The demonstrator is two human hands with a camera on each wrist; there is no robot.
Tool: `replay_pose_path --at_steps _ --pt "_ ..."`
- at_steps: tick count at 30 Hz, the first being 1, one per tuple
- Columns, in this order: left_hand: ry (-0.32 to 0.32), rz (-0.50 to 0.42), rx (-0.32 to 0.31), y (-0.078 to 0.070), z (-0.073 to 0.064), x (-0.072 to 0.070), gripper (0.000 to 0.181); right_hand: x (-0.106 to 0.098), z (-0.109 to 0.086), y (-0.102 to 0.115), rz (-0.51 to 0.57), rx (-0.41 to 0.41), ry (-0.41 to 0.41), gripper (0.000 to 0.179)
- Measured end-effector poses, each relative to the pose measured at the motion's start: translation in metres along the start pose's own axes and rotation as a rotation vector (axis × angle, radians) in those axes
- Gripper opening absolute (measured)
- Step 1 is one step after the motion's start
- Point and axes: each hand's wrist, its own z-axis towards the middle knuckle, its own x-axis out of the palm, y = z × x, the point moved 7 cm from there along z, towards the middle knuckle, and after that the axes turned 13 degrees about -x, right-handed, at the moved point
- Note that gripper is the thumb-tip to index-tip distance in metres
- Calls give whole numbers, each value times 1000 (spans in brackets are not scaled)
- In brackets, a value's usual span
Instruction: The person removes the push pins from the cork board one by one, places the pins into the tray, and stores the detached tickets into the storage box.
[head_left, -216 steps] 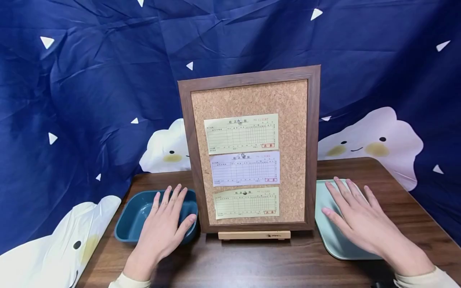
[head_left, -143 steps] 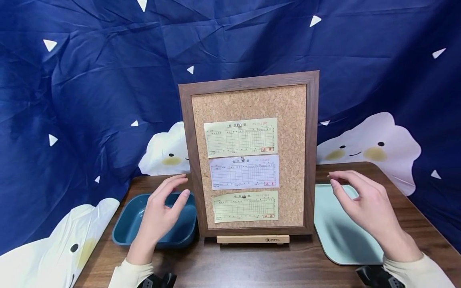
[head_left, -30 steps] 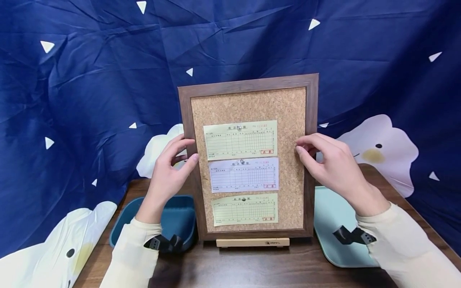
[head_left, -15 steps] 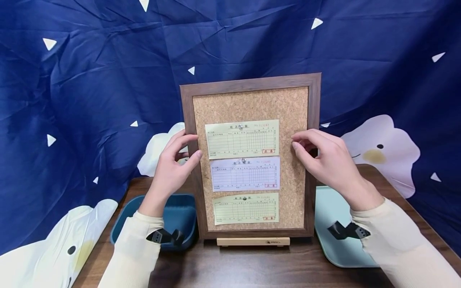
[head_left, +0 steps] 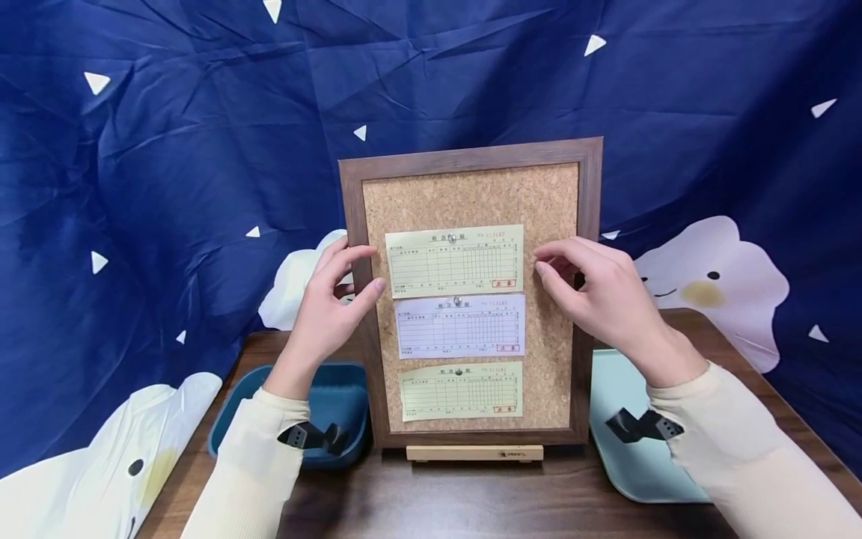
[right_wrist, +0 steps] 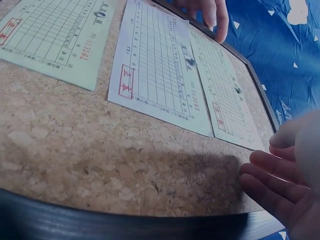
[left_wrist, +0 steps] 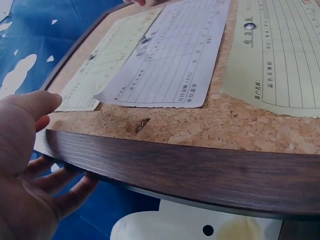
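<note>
A: Fingers?
B: Left hand (head_left: 328, 311) loosely spread at frame (head_left: 471, 159), right hand (head_left: 609, 292) narrow thumb-index gap. Both look empty.
A: Top slip (head_left: 454, 263)?
B: Between them, under its pin (head_left: 452, 239) on the board (head_left: 471, 198).
A: Step?
B: Pre-contact, I'd judge. Next likely wants fingertips on slip or pin.

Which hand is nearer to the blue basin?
Left. The left hand is higher than the basin, by the left edge of the corkboard; the right hand is farther away, at the corkboard's other side.

Brown wooden table (head_left: 431, 501), blue bin (head_left: 345, 393), pale tray (head_left: 614, 400), corkboard (head_left: 471, 196) on stand (head_left: 454, 453)
</note>
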Motion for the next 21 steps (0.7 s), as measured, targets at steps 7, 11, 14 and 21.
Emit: replay_pose_path --at_steps 7,11,14,21 --pt "20 -5 -12 0 3 2 46 4 7 2 11 0 5 13" --pt "42 -21 -22 0 6 3 49 6 11 3 26 -1 4 17" --pt "52 -38 -28 1 7 5 51 8 14 5 36 -13 -2 20" --pt "48 -53 -11 2 11 6 53 13 19 8 71 -41 -4 18"
